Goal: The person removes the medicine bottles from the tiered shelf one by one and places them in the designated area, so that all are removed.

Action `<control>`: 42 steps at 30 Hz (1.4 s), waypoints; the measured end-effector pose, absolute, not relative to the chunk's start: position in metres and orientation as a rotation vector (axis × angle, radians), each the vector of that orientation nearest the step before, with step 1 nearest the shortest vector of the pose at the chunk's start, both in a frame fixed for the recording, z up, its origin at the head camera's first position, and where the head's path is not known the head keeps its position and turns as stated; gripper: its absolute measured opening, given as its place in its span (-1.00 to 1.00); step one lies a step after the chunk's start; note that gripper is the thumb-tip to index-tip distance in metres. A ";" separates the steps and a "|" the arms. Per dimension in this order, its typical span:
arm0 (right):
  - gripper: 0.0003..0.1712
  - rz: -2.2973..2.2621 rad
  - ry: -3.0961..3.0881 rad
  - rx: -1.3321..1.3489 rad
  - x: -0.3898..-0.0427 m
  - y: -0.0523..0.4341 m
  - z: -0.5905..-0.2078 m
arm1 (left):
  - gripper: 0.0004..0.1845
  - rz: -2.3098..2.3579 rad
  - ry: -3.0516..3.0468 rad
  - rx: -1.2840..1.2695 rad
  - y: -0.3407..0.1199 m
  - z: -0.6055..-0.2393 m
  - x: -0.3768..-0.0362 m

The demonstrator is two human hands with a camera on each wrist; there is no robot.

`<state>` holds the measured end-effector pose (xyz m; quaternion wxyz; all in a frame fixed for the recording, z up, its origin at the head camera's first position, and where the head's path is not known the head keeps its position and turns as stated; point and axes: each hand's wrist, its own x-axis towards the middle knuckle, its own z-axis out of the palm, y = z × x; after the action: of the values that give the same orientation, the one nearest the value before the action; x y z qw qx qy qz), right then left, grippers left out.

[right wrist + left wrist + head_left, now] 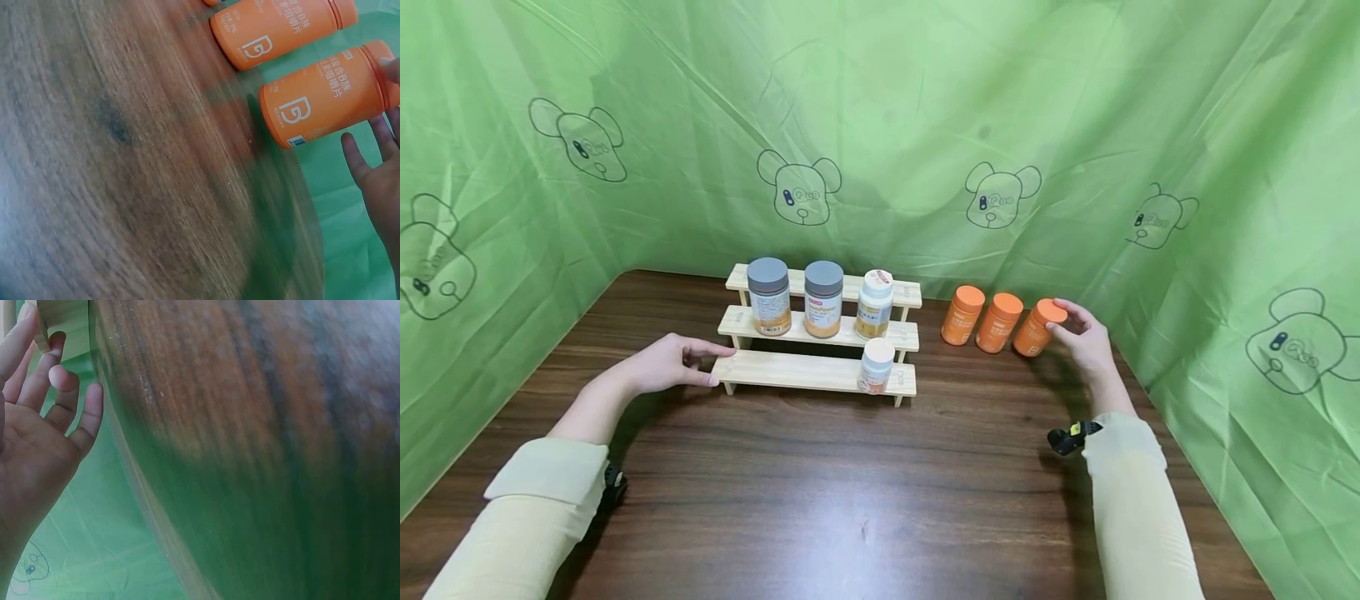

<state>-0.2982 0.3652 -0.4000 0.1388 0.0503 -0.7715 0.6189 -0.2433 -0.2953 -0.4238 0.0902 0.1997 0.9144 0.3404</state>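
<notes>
A three-tier wooden shelf (pixel 805 372) stands mid-table. My left hand (pixel 698 365) lies flat on the table, its straight fingers touching the left end of the bottom tier; the left wrist view shows the fingertips (pixel 55 345) against that wooden end (pixel 61 319). Two grey-lidded bottles (pixel 768 297) (pixel 823 299) and a white bottle (pixel 875 303) stand on the middle tier, and a small white bottle (pixel 876 366) on the bottom tier. Right of the shelf stand three orange bottles. My right hand (pixel 1070 323) touches the lid of the rightmost orange bottle (pixel 1036 328) (pixel 325 100) with its fingers extended.
The two other orange bottles (pixel 962 315) (pixel 998 322) stand close beside the touched one. The dark wooden table (pixel 865 492) is bare in front of the shelf. A green cloth with bear drawings (pixel 925 125) hangs close behind and along both sides.
</notes>
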 end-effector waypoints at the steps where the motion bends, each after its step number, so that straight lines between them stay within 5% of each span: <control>1: -0.38 1.797 -2.237 0.137 -0.299 0.365 -0.402 | -0.41 1.012 2.718 0.595 -0.295 -0.424 -0.243; 21: -0.37 1.880 -2.268 0.111 -0.322 0.379 -0.423 | -0.41 1.014 2.710 0.582 -0.293 -0.424 -0.244; 42: -0.27 1.908 -2.261 0.223 -0.307 0.368 -0.386 | -0.41 1.029 2.699 0.558 -0.294 -0.425 -0.244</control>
<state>-0.3069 0.3683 -0.3863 0.0872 0.0749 -0.7593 0.6405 -0.2442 -0.2941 -0.4248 0.0994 0.1887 0.9129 0.3481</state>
